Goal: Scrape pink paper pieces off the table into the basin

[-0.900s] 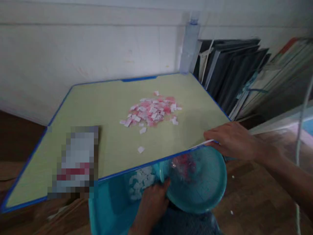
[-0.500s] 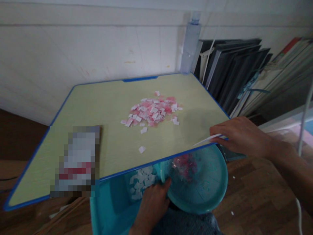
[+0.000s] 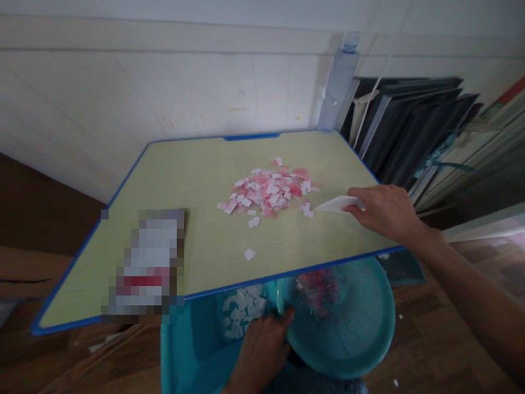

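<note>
My right hand (image 3: 383,213) pinches a thin white card (image 3: 338,204) held low over a pale yellow-green board (image 3: 197,246). Just left of the card's tip lies a pile of small white and pink paper-like pieces (image 3: 264,189). A few loose pieces rest in front of the pile. My left hand (image 3: 264,345), below the board's front edge, grips the rim of a round teal basket (image 3: 348,350) with its thumb; its other fingers are partly hidden. Pink pieces (image 3: 318,290) lie in that basket. Beside it, a teal tub (image 3: 194,339) contains white square pieces (image 3: 241,314).
A blurred-out flat object (image 3: 147,262) lies on the board's left side. At the back right corner stands a clear plastic bottle (image 3: 338,90) against the wall. Dark flat panels (image 3: 414,131) lean to the right of the board. Scraps lie on the wooden floor (image 3: 426,339).
My right hand has lifted the card from the board's front right edge and brought it inward, close to the pile. My left hand remains at the basket rim. The view has shifted slightly.
</note>
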### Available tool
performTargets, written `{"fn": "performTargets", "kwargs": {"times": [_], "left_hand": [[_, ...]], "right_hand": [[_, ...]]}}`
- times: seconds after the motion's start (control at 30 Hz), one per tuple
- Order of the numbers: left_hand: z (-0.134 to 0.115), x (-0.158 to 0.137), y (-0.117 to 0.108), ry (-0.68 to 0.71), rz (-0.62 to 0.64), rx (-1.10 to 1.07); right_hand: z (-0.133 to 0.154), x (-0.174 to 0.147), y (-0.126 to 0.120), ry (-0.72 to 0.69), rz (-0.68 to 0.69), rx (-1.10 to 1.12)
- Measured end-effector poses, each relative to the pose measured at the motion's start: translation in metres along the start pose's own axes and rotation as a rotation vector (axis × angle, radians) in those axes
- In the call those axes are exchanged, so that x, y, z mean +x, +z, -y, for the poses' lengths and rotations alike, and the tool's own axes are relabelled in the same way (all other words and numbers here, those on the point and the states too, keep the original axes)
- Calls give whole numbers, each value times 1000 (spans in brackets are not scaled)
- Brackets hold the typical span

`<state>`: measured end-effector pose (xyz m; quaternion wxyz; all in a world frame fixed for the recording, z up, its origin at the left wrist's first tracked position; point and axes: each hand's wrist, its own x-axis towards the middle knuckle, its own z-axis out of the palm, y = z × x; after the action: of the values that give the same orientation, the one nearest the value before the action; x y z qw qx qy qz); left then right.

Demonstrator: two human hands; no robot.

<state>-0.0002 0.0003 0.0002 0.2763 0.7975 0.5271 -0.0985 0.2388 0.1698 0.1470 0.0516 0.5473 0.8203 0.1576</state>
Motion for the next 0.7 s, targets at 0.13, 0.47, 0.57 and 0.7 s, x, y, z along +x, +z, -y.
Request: {"fn": "performTargets", "kwargs": {"times": [0.13, 0.47, 0.57, 0.7], "left_hand": [[-1, -1, -2, 1, 10, 1], [-2, -1, 0, 8, -18, -11], [-2, -2, 0, -2, -11, -12], [-2, -2, -1, -10, -6, -12]], "right_hand": [[8, -10, -2, -105, 12, 10], [11, -2, -4, -2, -37, 36], [23, -3, -5, -30, -18, 13], [26, -13, -10, -175, 8, 77]]}}
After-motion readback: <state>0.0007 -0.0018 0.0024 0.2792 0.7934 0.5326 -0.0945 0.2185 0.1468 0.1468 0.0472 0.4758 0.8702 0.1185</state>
